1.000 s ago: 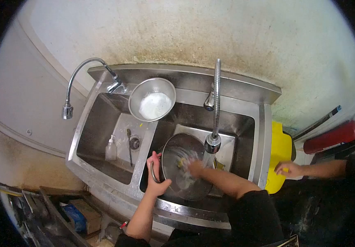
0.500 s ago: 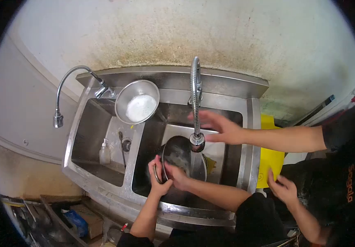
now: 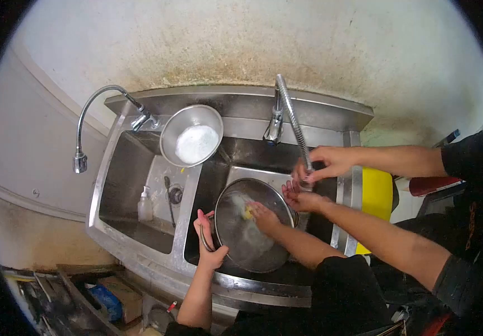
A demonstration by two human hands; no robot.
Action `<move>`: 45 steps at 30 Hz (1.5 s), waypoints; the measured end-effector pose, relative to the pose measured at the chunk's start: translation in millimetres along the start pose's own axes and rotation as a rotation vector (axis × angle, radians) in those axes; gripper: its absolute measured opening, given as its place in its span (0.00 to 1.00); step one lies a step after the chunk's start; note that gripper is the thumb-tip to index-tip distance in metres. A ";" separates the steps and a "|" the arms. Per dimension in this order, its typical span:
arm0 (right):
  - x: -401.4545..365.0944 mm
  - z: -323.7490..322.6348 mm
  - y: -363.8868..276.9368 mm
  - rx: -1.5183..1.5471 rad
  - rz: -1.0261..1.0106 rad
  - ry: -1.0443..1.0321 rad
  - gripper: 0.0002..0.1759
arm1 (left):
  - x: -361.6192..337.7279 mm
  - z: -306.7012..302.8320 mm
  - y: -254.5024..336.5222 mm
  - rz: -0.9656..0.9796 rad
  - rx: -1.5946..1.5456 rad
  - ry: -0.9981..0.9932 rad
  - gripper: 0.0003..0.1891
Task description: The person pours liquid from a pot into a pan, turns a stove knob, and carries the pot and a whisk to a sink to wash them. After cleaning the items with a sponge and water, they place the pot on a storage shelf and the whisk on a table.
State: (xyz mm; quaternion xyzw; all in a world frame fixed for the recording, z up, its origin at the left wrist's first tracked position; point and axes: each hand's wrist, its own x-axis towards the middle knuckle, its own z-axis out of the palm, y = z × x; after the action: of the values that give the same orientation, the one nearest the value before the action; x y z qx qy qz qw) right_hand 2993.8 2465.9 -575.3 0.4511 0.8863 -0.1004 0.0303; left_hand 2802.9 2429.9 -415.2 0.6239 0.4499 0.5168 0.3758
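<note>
A wide metal pot with a wet, sudsy inside tilts toward me in the right-hand sink basin. My left hand is closed around the pot's loop handle at its left side. Inside the pot, my right hand presses a small yellow sponge against the bottom. The fingers cover part of the sponge. White streaks of foam spread around it.
A co-worker's hand is on the spring faucet, and their other hand is under its head. A metal bowl of white suds straddles the basin divider. The left basin holds a pump bottle.
My right hand has moved from the handle side into the pot, now with the sponge. The pot's opening faces me more. The co-worker has pulled the faucet head to the right.
</note>
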 end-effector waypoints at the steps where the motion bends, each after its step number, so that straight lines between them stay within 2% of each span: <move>1: 4.5 11.8 -10.8 0.004 0.052 0.130 0.27 | -0.3 -2.1 1.6 0.026 0.066 -0.002 0.55; 2: 1.2 98.7 -44.4 0.843 0.293 0.149 0.23 | -3.5 -2.3 -6.2 0.014 0.080 0.010 0.55; 3: -2.0 184.2 -76.8 1.675 0.520 0.422 0.23 | -5.7 0.1 -5.0 0.009 0.085 0.012 0.55; 4: -2.6 128.7 -103.1 1.590 0.630 0.211 0.23 | -7.5 5.6 -3.2 -0.017 0.063 -0.026 0.55; 5: 3.4 68.2 -117.5 1.675 0.696 0.086 0.22 | -7.6 8.0 -2.6 -0.041 0.040 -0.068 0.55; 6: 12.1 28.9 -126.2 1.858 0.752 0.031 0.22 | -8.0 5.6 -6.4 0.015 0.170 -0.132 0.53; 9: 48.0 -69.2 -120.1 2.350 0.973 0.019 0.22 | -4.2 8.8 -3.3 -0.011 0.045 -0.112 0.53; 10: 58.1 -100.2 -109.1 2.435 1.097 0.008 0.22 | -4.4 3.7 -9.8 0.070 0.125 -0.138 0.53; 12: 74.2 -142.6 -89.6 2.499 1.309 -0.025 0.23 | -4.1 6.0 -2.8 0.017 0.099 -0.117 0.53; 13: 75.1 -135.0 -95.9 2.506 1.301 -0.020 0.23 | -2.3 5.1 0.5 -0.038 0.077 -0.093 0.53; 15: 73.7 -112.9 -109.4 2.557 0.845 0.120 0.31 | 1.1 -1.9 -1.1 -0.037 0.111 -0.107 0.53; 16: 68.4 -129.8 -106.9 2.557 0.843 0.120 0.31 | -0.8 -7.2 -6.0 -0.061 0.080 -0.092 0.53; 18: 53.4 -159.0 -96.3 2.734 0.839 -0.019 0.29 | 0.2 -4.2 -0.1 -0.070 0.015 -0.074 0.52; 21: 58.6 -152.3 -81.0 2.712 0.749 -0.093 0.32 | -3.3 3.3 -8.8 -0.036 0.062 -0.115 0.52; 23: 35.9 -125.5 -121.5 2.342 0.435 0.210 0.30 | -6.6 -5.5 -17.0 -0.135 -0.065 -0.024 0.53; 24: 23.3 -86.8 -137.4 2.225 0.328 0.240 0.26 | -4.5 -12.7 -15.7 -0.066 0.081 0.000 0.54; 25: 18.5 -73.8 -123.5 2.223 0.333 0.237 0.26 | -5.9 -18.4 -22.1 -0.034 -0.017 0.026 0.56; 26: 1.5 -62.0 -92.9 1.733 0.059 -0.113 0.23 | -3.9 -20.8 -17.9 -0.058 -0.023 0.004 0.56; 28: -36.1 -49.6 -36.1 0.640 -0.388 -0.656 0.17 | -0.9 -22.1 -9.5 -0.085 -0.031 -0.016 0.56; 29: -33.4 -90.7 -9.2 0.383 -0.171 -0.644 0.13 | 0.7 -20.2 -7.4 -0.074 -0.032 -0.062 0.56; 30: -17.2 -74.7 13.8 0.209 -0.011 -0.570 0.11 | 3.1 -17.9 -6.3 -0.058 -0.032 -0.108 0.57; 32: 24.8 -71.1 49.9 -0.270 -0.422 -0.114 0.11 | 5.8 -15.4 -8.3 -0.104 -0.063 -0.093 0.57; 34: 79.4 -80.8 54.2 -0.350 -0.747 0.495 0.11 | 10.6 -13.6 -8.8 -0.153 -0.090 -0.084 0.57; 35: 96.0 -87.9 41.3 -0.352 -0.748 0.498 0.11 | 14.2 -12.3 -8.4 -0.175 -0.060 -0.107 0.58; 37: 116.2 -98.4 18.4 -0.330 -1.207 0.556 0.14 | 16.9 -11.8 -4.6 -0.198 -0.031 -0.129 0.58; 38: 112.0 -92.5 26.4 -0.329 -1.208 0.560 0.14 | 16.9 -15.2 0.6 -0.240 -0.069 -0.121 0.58; 39: 103.4 -72.0 41.6 -0.339 -1.004 0.542 0.16 | 15.7 -19.6 7.4 -0.286 -0.107 -0.111 0.57; 40: 96.3 -58.7 46.2 -0.349 -0.801 0.522 0.19 | 16.9 -24.6 15.5 -0.229 0.063 -0.127 0.56; 41: 83.9 -57.2 34.5 -0.349 -0.807 0.523 0.19 | 15.6 -25.9 14.4 -0.229 0.064 -0.121 0.56; 43: 40.1 -49.2 5.1 -0.198 -0.281 -0.226 0.25 | 13.9 -19.2 6.7 -0.087 0.058 -0.097 0.56; 45: 15.9 -1.4 -29.6 0.076 -0.046 -0.305 0.28 | 15.2 -13.3 5.7 -0.044 0.101 -0.088 0.55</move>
State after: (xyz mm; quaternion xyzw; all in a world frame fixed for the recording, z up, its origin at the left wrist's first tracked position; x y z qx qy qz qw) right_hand 2960.7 2461.9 -571.8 0.4110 0.8771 -0.2018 0.1450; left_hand 2791.7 2442.6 -402.7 0.6542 0.4721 0.4573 0.3743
